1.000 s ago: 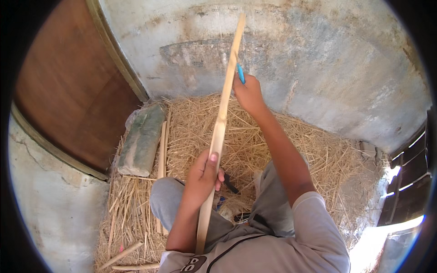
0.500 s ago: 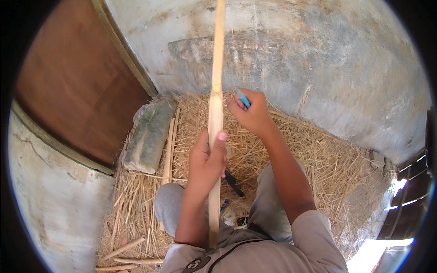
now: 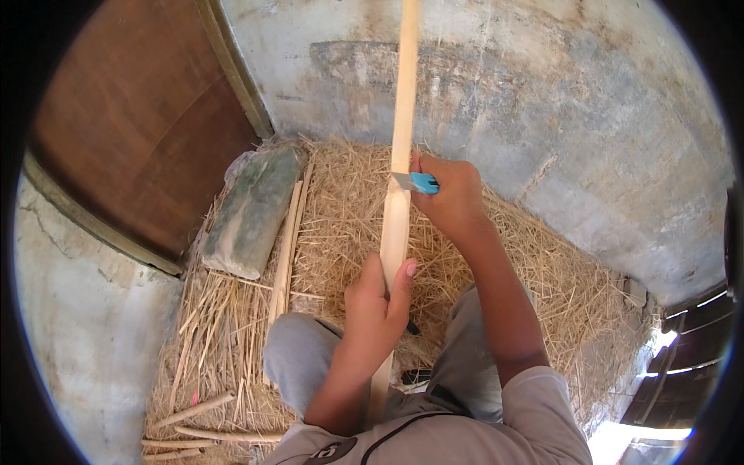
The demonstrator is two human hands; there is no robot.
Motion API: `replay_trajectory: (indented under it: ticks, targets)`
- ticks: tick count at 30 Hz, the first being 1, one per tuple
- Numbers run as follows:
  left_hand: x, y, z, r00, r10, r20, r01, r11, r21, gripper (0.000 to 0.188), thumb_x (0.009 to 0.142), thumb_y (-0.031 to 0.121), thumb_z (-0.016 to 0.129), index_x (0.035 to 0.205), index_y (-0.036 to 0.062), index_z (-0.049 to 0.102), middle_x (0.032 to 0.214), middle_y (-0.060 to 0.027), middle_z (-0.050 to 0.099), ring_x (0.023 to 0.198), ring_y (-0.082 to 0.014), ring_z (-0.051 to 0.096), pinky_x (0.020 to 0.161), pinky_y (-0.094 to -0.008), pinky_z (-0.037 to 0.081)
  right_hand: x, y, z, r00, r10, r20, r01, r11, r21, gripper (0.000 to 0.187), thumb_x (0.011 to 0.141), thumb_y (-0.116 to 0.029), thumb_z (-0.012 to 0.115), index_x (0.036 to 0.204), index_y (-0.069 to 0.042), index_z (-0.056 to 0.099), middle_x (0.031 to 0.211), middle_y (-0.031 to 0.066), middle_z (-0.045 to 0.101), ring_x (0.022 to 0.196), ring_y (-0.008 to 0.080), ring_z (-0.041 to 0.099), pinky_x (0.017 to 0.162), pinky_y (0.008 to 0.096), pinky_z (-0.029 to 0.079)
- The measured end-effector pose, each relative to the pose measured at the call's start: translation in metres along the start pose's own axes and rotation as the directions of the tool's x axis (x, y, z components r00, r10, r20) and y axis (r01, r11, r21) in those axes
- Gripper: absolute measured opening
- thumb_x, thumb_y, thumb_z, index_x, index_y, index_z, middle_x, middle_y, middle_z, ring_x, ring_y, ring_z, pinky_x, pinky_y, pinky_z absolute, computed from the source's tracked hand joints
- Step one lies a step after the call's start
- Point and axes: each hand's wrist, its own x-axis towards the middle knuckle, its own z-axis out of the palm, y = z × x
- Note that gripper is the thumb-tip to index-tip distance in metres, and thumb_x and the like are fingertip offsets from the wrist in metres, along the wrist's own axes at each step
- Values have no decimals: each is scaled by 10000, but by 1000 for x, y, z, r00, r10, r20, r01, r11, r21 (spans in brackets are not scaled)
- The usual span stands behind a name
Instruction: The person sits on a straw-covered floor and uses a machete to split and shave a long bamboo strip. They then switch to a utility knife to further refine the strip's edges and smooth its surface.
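A long pale strip of split bamboo (image 3: 396,225) runs upright from my lap past the top of the view, with a node about midway. My left hand (image 3: 373,306) is closed around its lower part, thumb lying along the right edge. A utility knife (image 3: 422,183) with a blue handle sits in my right hand (image 3: 452,195), which is closed on it. Its short metal blade lies across the bamboo strip at the node. A small dark object (image 3: 413,328), mostly hidden, shows behind my left hand between my knees.
Dry straw (image 3: 341,209) covers the ground. A greenish stone block (image 3: 256,209) lies at left, beside long bamboo strips (image 3: 285,256). Cut pieces (image 3: 225,435) lie at lower left. A stained wall (image 3: 535,101) rises ahead, a brown door panel (image 3: 147,132) at far left.
My right hand has brought the knife leftward and down, so its blade now meets the bamboo at the node. The strip and my left hand appear shifted right in view.
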Motion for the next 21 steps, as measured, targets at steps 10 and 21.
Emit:
replay_trajectory:
  ticks: [10,21]
  targets:
    - [3,-11,-3,993,-121,-3,121,990,-78,266,1009,242,623,887,20,539,583,-41,535,484,-81,485,452,-273,388,12,10,18,993,93,-67,-97,993,-64,206,900,-212,649,759,-62,660,627,148,632,570,347,623,547,443,490]
    - [1,6,-15,967,-244,70,253,942,-219,224,1009,250,623,1007,37,552,608,16,514,463,-53,476,410,-210,377,24,-5,-20,933,306,191,-350,637,687,400,951,-380,683,755,-71,521,565,-23,470,481,77,479,458,281,449]
